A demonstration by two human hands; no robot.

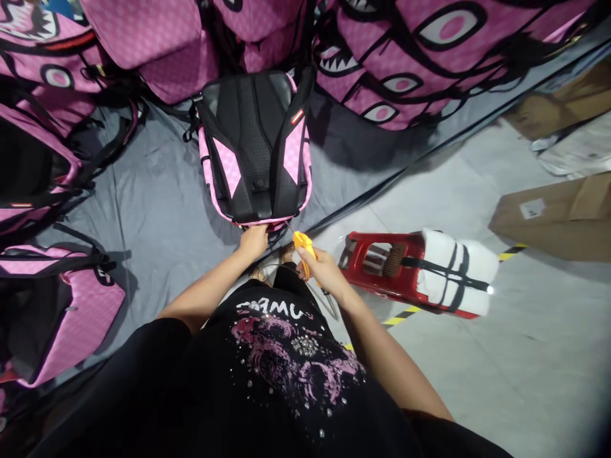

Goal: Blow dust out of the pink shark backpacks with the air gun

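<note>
A pink and black backpack (260, 152) lies on the grey cloth with its back panel and straps facing up. My left hand (254, 242) is closed on its near edge, and the fingertips are partly hidden there. In my right hand (319, 267) is a yellow air blow gun (304, 245), its grip wrapped by my fingers. The gun's thin nozzle points at the right part of that same near edge. From the bottom of its handle a hose (330, 308) trails down beside my legs.
More pink backpacks (401, 70) are piled along the far side, and others (90, 305) lie at the left. Grey cloth (157, 184) covers the work surface. On the floor at right stand a red stool (382, 264) with white padding strapped on and a cardboard box (554, 219).
</note>
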